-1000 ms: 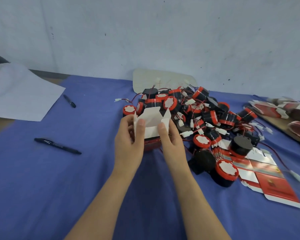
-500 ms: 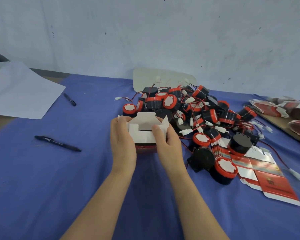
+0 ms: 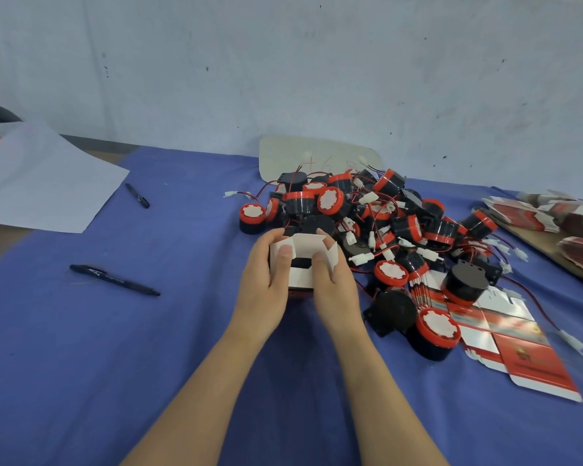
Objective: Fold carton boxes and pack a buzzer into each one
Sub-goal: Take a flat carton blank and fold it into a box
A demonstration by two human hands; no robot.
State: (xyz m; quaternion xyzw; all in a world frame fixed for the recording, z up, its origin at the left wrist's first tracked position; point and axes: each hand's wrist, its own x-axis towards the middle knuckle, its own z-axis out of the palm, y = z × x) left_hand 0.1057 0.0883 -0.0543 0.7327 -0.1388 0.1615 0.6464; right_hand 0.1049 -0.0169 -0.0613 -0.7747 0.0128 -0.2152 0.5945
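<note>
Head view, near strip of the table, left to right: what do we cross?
black pen → left hand → carton box → right hand → red-capped buzzer → flat carton blanks. The buzzer pile behind is left out, since it spans both hands.

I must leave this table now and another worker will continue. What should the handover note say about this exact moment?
Left hand: grips the left side of the carton box, thumb on a flap.
Right hand: grips the box's right side.
Things: the box is upright at the near edge of the buzzer pile, on the blue cloth. Flat cartons lie to the right.
Done: this box is shaped and its top flaps are open.
Left: I cannot tell if a buzzer is inside it. Close the flaps, then go on with the many loose buzzers.
</note>
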